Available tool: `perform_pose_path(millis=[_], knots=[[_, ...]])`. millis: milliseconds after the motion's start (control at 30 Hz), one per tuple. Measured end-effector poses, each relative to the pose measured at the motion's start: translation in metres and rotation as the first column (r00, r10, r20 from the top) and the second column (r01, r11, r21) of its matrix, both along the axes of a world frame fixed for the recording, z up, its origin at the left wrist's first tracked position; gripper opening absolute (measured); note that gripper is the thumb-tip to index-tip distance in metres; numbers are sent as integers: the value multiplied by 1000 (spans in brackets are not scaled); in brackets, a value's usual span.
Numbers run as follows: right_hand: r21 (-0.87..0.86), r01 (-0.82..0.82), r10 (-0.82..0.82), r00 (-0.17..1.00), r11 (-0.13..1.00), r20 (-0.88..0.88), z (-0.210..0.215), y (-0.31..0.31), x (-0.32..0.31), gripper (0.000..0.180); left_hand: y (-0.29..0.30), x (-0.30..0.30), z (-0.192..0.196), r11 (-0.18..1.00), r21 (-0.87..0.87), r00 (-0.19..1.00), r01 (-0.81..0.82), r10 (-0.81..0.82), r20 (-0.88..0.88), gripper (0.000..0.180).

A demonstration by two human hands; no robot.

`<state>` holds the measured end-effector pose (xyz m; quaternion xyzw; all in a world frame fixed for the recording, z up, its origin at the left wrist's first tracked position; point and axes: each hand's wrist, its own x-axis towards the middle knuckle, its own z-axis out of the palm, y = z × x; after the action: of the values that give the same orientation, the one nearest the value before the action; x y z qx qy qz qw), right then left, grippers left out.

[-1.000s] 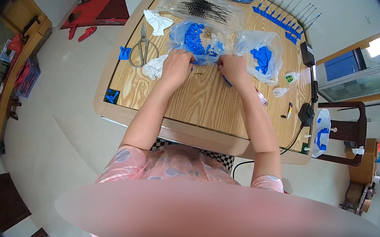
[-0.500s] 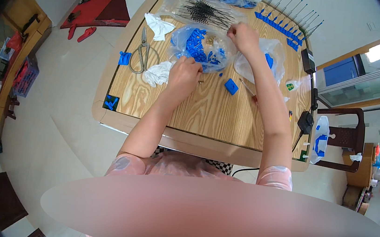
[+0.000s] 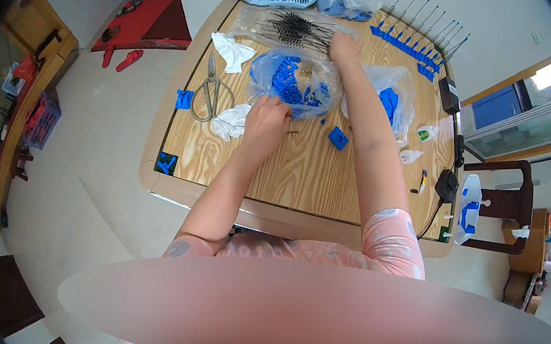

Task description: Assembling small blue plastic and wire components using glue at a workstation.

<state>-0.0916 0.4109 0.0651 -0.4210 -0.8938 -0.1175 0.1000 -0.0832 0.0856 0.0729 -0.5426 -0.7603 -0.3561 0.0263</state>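
Observation:
My left hand (image 3: 268, 120), its fingers curled together, is at the near edge of a clear plastic bag (image 3: 327, 103) holding small blue pieces (image 3: 287, 81) and some brass-coloured ones. What its fingertips hold is hidden; a small brass-coloured piece (image 3: 293, 132) shows just beside them. Farther off, my right hand (image 3: 344, 48) is closed at the right end of a pile of thin black rods with spring coils (image 3: 290, 28), which lies on clear plastic. I cannot make out what is between its fingers. A blue block (image 3: 338, 138) lies on the table, nearer than the bag.
Scissors (image 3: 211, 90) and white crumpled tissues (image 3: 233, 52) lie to the left. Several spring rods stand upright in a blue strip (image 3: 405, 45) at the far right. Another clear bag (image 3: 403, 95) with blue material, a small bottle (image 3: 411, 156) and black adapters (image 3: 446, 185) are on the right.
My right hand has reached farther away and slightly left, to the ends of the black rods. My left hand stays by the bag. The whole view has shifted a little.

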Motion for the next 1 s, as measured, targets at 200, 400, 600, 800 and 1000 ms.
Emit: perform_pose_path(millis=[200, 400, 600, 800, 1000], knots=[[-82, -37, 37, 999, 996, -3, 9, -12, -3, 23, -3, -3, -2, 1000, 12, 1000, -2, 2, -3, 6], [-126, -60, 61, 998, 990, 10, 8, -22, 1, 24, -1, -4, -5, 1000, -26, 1000, -15, 15, 3, 7], [-78, -145, 143, 989, 986, -32, 11, -16, 5, 22, 0, -4, -4, 1000, -20, 1000, -13, 13, 14, 8], [-56, -263, 254, 959, 963, -130, 32, -12, 11, 19, 0, -6, -6, 1000, -26, 1000, -15, 15, -8, 8], [-108, -421, 333, 827, 901, -453, 63, -7, 44, 21, 1, -6, -2, 999, -32, 1000, -10, 10, -4, 8]])
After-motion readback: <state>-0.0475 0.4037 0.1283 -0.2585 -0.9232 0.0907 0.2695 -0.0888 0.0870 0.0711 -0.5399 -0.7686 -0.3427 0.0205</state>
